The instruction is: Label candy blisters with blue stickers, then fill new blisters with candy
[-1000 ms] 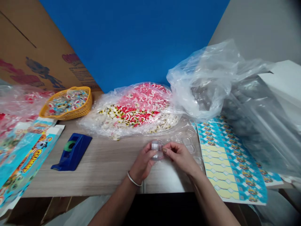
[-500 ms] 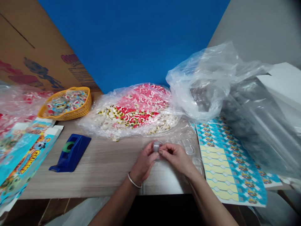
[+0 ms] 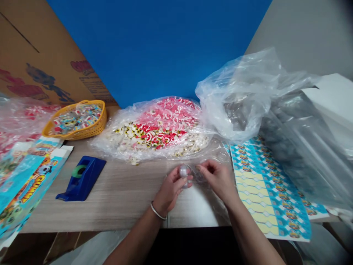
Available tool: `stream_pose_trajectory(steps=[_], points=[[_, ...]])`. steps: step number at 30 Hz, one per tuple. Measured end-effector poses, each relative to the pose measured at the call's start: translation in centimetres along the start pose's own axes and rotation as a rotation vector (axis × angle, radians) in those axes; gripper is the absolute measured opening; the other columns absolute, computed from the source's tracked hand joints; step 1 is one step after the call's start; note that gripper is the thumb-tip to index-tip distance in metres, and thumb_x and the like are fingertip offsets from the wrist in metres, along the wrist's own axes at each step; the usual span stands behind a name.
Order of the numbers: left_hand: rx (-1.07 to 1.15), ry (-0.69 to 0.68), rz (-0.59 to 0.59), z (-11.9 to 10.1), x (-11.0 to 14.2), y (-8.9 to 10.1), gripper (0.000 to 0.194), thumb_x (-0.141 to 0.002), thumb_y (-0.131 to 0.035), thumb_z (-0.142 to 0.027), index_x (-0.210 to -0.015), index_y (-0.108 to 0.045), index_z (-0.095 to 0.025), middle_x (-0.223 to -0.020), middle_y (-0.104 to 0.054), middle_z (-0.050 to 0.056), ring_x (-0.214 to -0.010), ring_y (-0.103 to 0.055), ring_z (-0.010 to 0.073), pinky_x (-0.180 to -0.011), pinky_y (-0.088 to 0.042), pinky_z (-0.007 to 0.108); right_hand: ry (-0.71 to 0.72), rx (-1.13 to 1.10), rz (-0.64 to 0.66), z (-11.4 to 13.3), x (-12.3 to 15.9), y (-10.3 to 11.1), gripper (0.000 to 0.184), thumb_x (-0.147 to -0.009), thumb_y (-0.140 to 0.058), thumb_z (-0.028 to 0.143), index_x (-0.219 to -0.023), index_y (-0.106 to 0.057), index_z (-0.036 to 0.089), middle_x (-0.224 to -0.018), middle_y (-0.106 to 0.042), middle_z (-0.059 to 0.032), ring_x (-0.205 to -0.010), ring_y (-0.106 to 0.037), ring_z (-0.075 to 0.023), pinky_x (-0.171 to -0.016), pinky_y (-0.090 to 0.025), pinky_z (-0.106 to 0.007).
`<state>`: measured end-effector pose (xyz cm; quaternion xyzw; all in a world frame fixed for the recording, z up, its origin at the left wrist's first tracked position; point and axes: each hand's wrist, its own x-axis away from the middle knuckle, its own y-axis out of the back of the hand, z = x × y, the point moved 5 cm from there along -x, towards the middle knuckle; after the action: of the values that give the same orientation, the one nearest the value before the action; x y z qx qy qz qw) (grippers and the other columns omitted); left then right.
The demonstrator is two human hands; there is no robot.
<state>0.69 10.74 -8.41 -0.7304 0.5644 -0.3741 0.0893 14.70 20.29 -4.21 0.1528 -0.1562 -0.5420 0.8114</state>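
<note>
My left hand [image 3: 170, 189], with a thin bangle at the wrist, pinches a small clear plastic capsule [image 3: 183, 172] between thumb and fingertips above the wooden table [image 3: 118, 198]. Just to its right, my right hand [image 3: 217, 178] is curled with fingers bent on a clear plastic blister tray [image 3: 220, 156] lying on the table. What exactly the right fingers grip is hard to see through the transparent plastic. Behind both hands lies a clear bag of red, white and yellow candies [image 3: 158, 129].
A blue tape dispenser [image 3: 82, 177] sits left of my hands. A yellow basket [image 3: 75, 119] of small packets stands behind it. Printed cardboard sheets [image 3: 24, 180] lie at far left, blue-yellow printed cards [image 3: 268, 187] at right under large clear plastic bags [image 3: 264, 99]. A cardboard box [image 3: 33, 55] rises at back left.
My right hand has let go of the capsule and moved right onto the clear tray. The left hand keeps the capsule, almost in the same place.
</note>
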Motion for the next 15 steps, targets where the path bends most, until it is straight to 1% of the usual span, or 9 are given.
stream_pose_trajectory(steps=[2,3,5,8,12,13,15], points=[[0.002,-0.035,0.015,0.1,0.0,-0.3,0.041,-0.074,-0.075,-0.022,-0.114,-0.065,-0.021,-0.112,-0.066,0.008,-0.102,-0.061,0.0217,-0.085,-0.047,0.032,-0.028,-0.158,0.206,0.3,0.7,-2.2,0.030,-0.079,-0.067,0.049,-0.073,-0.066,0.019,-0.065,-0.064,-0.0022,-0.061,-0.055,-0.0162,-0.058,-0.043,-0.028],[0.003,-0.051,0.021,0.1,0.0,-0.3,0.042,-0.073,-0.074,-0.020,-0.114,-0.065,-0.021,-0.108,-0.067,0.007,-0.099,-0.061,0.0199,-0.083,-0.046,0.029,-0.038,-0.221,0.277,0.5,1.1,-3.1,0.029,-0.080,-0.066,0.048,-0.075,-0.067,0.019,-0.066,-0.064,-0.0018,-0.062,-0.056,-0.0162,-0.059,-0.044,-0.028],[0.009,-0.053,0.039,0.3,0.0,-0.2,0.042,-0.073,-0.074,-0.018,-0.114,-0.065,-0.021,-0.104,-0.067,0.005,-0.095,-0.061,0.0180,-0.081,-0.046,0.028,-0.050,-0.295,0.331,0.8,1.6,-4.0,0.029,-0.081,-0.064,0.047,-0.076,-0.067,0.019,-0.067,-0.064,-0.0009,-0.063,-0.057,-0.0156,-0.061,-0.046,-0.027],[0.043,-0.020,0.063,0.6,-0.1,0.1,0.036,-0.075,-0.072,-0.023,-0.110,-0.066,-0.021,-0.105,-0.067,0.007,-0.093,-0.062,0.0195,-0.081,-0.049,0.032,-0.059,-0.310,0.322,0.9,1.7,-3.8,0.031,-0.082,-0.063,0.049,-0.075,-0.065,0.019,-0.063,-0.061,0.0005,-0.060,-0.054,-0.0138,-0.058,-0.044,-0.026],[0.063,-0.010,0.022,0.2,-0.1,0.6,0.029,-0.075,-0.074,-0.026,-0.103,-0.069,-0.019,-0.109,-0.067,0.009,-0.097,-0.063,0.0232,-0.084,-0.051,0.038,-0.057,-0.251,0.262,0.6,1.0,-1.9,0.035,-0.080,-0.063,0.052,-0.074,-0.065,0.017,-0.057,-0.053,0.0028,-0.051,-0.044,-0.0108,-0.050,-0.036,-0.024],[0.059,-0.002,0.011,0.1,-0.1,0.7,0.030,-0.075,-0.074,-0.026,-0.103,-0.069,-0.019,-0.112,-0.066,0.010,-0.100,-0.063,0.0243,-0.085,-0.051,0.039,-0.057,-0.225,0.220,0.5,0.7,-1.2,0.036,-0.080,-0.064,0.053,-0.074,-0.065,0.017,-0.057,-0.053,0.0028,-0.050,-0.043,-0.0107,-0.049,-0.035,-0.024],[0.053,0.011,0.001,0.0,0.0,0.8,0.034,-0.074,-0.076,-0.026,-0.107,-0.067,-0.020,-0.118,-0.065,0.011,-0.107,-0.062,0.0266,-0.089,-0.050,0.040,-0.048,-0.133,0.060,0.1,0.1,0.5,0.036,-0.078,-0.066,0.054,-0.073,-0.065,0.018,-0.058,-0.055,0.0017,-0.050,-0.043,-0.0113,-0.050,-0.035,-0.025]])
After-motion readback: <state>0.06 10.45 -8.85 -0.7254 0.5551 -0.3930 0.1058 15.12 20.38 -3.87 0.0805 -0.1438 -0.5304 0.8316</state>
